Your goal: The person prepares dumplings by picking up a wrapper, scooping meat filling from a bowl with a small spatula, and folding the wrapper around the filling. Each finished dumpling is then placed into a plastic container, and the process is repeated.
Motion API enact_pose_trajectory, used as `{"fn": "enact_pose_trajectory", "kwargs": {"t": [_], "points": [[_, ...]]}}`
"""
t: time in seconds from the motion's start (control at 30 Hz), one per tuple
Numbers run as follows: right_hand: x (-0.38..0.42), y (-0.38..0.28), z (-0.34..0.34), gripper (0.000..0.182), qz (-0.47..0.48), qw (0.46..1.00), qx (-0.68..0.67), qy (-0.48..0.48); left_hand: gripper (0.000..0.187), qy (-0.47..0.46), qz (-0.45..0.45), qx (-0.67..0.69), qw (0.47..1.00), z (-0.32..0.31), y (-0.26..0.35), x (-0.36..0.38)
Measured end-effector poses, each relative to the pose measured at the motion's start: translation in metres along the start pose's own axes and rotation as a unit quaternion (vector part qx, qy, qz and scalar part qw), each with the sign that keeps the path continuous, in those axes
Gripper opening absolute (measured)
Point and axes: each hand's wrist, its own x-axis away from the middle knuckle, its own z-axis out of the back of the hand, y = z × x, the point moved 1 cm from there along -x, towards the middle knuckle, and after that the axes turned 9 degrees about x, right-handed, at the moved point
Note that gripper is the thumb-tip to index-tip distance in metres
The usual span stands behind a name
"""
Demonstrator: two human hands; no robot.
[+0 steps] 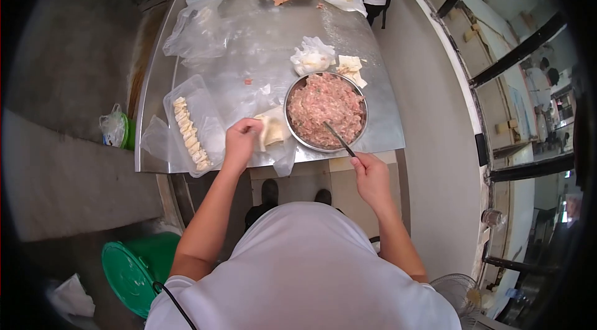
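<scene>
Pink mince (323,103) fills a bowl (286,112) on the worktop (249,50), handy for the right hand (373,179), fingers clamped on a utensil (340,138), while the left hand (240,143) (fingers partly hidden) probably pinches a wrapper (265,126).

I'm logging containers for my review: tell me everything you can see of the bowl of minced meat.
The bowl is round, with a thin rim and a shiny, silvery wall that looks like metal. It sits upright near the front edge of the metal table. Pink minced meat with paler flecks fills most of it, heaped unevenly. A slim tool, held in the right hand, crosses the near rim with its tip at the meat. The bowl's underside is hidden.
</scene>
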Motion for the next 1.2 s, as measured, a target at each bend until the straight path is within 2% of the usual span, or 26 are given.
{"fn": "enact_pose_trajectory", "kwargs": {"t": [0.03, 0.07, 0.13, 0.17, 0.33, 0.43, 0.53, 0.63, 0.83, 0.93, 1.03, 1.13, 1.2], "points": [[-0.001, 0.000, 0.006, 0.022, 0.019, 0.999, 0.047, 0.000, 0.016, 0.024, 0.060, 0.041, 0.997, 0.004, -0.001, -0.001], [-0.003, 0.002, 0.010, 0.025, 0.045, 0.995, 0.083, -0.010, 0.019, 0.018, 0.073, 0.166, 0.983, 0.005, -0.002, 0.000], [-0.010, 0.005, 0.016, 0.031, 0.099, 0.983, 0.152, -0.031, 0.027, 0.008, 0.095, 0.406, 0.909, 0.003, 0.008, 0.009], [-0.013, 0.003, 0.017, 0.032, 0.106, 0.975, 0.193, -0.045, 0.036, -0.022, 0.144, 0.451, 0.881, 0.002, 0.013, 0.013], [-0.044, 0.001, -0.004, 0.029, 0.146, 0.919, 0.354, -0.092, 0.041, 0.019, 0.196, 0.401, 0.894, -0.021, 0.021, 0.026], [-0.056, -0.001, -0.019, 0.016, 0.162, 0.896, 0.392, -0.132, 0.045, 0.017, 0.215, 0.413, 0.885, -0.023, 0.011, 0.031], [-0.061, -0.010, -0.016, 0.015, 0.151, 0.885, 0.388, -0.209, 0.047, -0.012, 0.233, 0.436, 0.869, -0.017, 0.002, 0.032], [-0.067, -0.008, -0.013, 0.016, 0.150, 0.897, 0.360, -0.208, 0.048, -0.022, 0.234, 0.443, 0.865, -0.013, -0.003, 0.033], [-0.068, 0.011, -0.009, 0.027, 0.091, 0.957, 0.179, -0.209, 0.051, -0.021, 0.232, 0.446, 0.864, -0.013, 0.005, 0.035], [-0.049, 0.015, -0.013, 0.031, -0.075, 0.962, -0.038, -0.260, 0.050, -0.007, 0.244, 0.441, 0.863, -0.021, 0.002, 0.033], [-0.022, -0.010, -0.021, 0.033, -0.013, 0.977, -0.132, -0.166, 0.050, -0.003, 0.272, 0.447, 0.852, -0.042, -0.002, 0.033], [-0.003, -0.040, -0.031, 0.037, 0.095, 0.992, -0.039, -0.073, 0.051, -0.003, 0.289, 0.478, 0.829, -0.063, 0.001, 0.033], [0.000, -0.036, -0.047, 0.044, 0.157, 0.987, 0.041, -0.009, 0.052, -0.002, 0.296, 0.504, 0.812, -0.073, 0.006, 0.031]]}}
